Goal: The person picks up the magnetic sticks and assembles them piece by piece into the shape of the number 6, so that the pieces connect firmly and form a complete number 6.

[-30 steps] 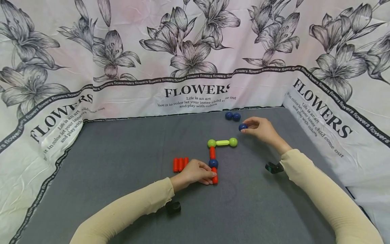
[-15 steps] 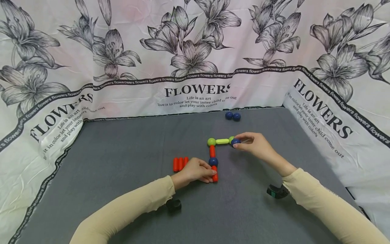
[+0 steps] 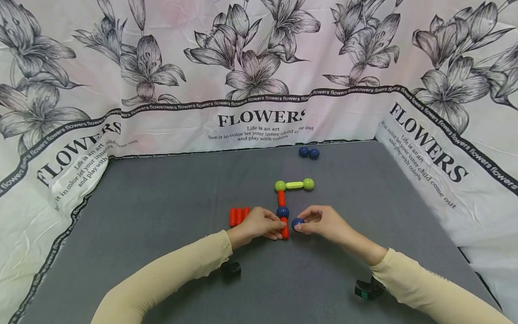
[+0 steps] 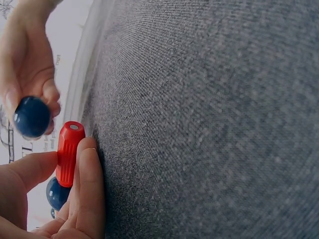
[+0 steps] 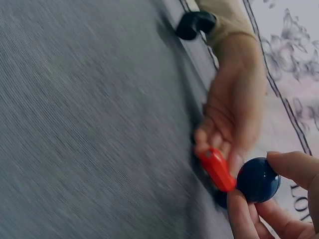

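My left hand (image 3: 261,222) pinches a red magnetic rod (image 4: 71,154) between thumb and fingers, low over the grey tabletop. The rod's far end meets a blue ball (image 3: 283,212), and another red rod (image 3: 281,198) runs on from there to a green ball (image 3: 280,186). A light green rod (image 3: 294,185) joins that ball to a second green ball (image 3: 309,184). Just right of the held rod, my right hand (image 3: 323,222) grips a separate blue ball (image 5: 258,180) by its fingertips. In the left wrist view this ball is apart from the rod's free end.
Several red rods (image 3: 239,216) lie side by side left of the chain, partly behind the left hand. Two blue balls (image 3: 309,153) sit near the back edge of the grey table (image 3: 170,193). A flower-printed curtain (image 3: 259,121) stands behind it.
My right hand has carried its blue ball from near the back pair, past the green ball, forward and left to beside the held red rod. The left hand stays on the rod.
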Demonstrator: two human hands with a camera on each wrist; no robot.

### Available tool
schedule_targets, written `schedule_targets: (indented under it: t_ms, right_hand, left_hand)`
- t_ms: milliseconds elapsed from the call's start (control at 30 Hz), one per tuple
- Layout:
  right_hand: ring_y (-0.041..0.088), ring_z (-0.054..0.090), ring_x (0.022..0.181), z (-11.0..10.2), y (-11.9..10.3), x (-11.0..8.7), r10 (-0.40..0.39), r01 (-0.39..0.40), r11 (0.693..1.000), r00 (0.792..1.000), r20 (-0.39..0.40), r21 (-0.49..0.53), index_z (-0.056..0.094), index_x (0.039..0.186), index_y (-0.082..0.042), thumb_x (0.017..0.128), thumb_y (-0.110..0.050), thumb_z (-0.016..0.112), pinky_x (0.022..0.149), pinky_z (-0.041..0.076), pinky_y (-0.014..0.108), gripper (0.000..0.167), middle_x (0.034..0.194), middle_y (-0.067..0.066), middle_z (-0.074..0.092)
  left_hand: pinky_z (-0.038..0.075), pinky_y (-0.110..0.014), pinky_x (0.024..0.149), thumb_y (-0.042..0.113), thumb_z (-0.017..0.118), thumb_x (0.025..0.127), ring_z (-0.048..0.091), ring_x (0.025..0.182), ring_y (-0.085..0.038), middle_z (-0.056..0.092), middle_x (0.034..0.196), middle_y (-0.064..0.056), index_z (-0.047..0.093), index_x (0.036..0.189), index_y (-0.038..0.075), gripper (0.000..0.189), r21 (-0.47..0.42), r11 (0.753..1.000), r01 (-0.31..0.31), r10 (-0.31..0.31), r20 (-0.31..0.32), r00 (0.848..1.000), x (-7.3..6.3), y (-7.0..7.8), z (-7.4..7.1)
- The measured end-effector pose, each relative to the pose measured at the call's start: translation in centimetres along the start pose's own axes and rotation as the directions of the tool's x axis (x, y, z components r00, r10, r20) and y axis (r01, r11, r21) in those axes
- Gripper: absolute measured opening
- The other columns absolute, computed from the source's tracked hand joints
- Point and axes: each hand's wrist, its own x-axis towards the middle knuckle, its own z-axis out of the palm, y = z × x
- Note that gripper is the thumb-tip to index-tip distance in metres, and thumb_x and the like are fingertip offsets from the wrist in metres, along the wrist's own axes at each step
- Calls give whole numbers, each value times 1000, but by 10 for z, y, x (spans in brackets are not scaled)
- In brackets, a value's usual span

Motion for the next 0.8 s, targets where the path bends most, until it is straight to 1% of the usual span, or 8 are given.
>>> schedule_targets:
  t_ms: [67, 167, 333, 567, 667, 800]
  right_hand:
    - [17, 69, 75, 7, 2, -3, 22, -22, 999, 1000, 7, 24, 70, 102, -3, 83, -28, 80, 70, 57, 31, 32, 82, 2, 71]
    - [16, 70, 76, 15, 6, -7, 36, -36, 998, 999, 12, 47, 71, 102, -2, 83, -28, 81, 70, 59, 29, 34, 82, 1, 73]
    - [15, 69, 74, 27, 10, -13, 59, -58, 996, 998, -1, 61, 70, 102, -3, 82, -29, 81, 67, 58, 29, 35, 82, 2, 73]
    - [12, 68, 71, 40, 9, -20, 65, -62, 995, 997, -35, 75, 70, 100, -1, 80, -26, 83, 64, 56, 29, 34, 83, 5, 72]
    - [11, 67, 68, 45, 11, -20, 57, -53, 996, 997, -57, 72, 69, 99, 0, 79, -24, 84, 61, 55, 28, 35, 82, 5, 72]
    - [10, 67, 66, 48, 15, -19, 69, -63, 996, 994, -88, 67, 70, 97, -1, 77, -24, 85, 59, 55, 27, 34, 80, 4, 72]
  left_hand:
    - [62, -32, 65, 15, 76, 87, 71, 62, -12, 76, 80, -17, 75, 95, -2, 19, -1, 1000, -3, 3, -4, 1000, 0, 0, 0]
    - [62, -32, 65, 15, 76, 87, 70, 61, -12, 76, 80, -16, 75, 95, -3, 19, -7, 1000, -2, 2, -5, 1000, 0, 0, -1]
    - [62, -32, 65, 15, 76, 87, 70, 61, -11, 76, 79, -14, 75, 95, -3, 19, -11, 1000, 2, -2, -6, 1000, 1, 0, 0]
    - [62, -33, 67, 16, 76, 87, 71, 63, -12, 76, 81, -15, 75, 97, -2, 20, -15, 1000, 2, -2, -5, 1000, 1, 0, -2]
    - [62, -32, 67, 16, 76, 87, 71, 62, -11, 76, 80, -14, 75, 97, -2, 20, -21, 1000, 0, 0, -2, 1000, 0, -1, -2]
    - [62, -31, 66, 16, 76, 87, 70, 62, -11, 76, 77, -12, 75, 97, -2, 20, -30, 1000, -2, 2, 1, 1000, 0, -2, -1]
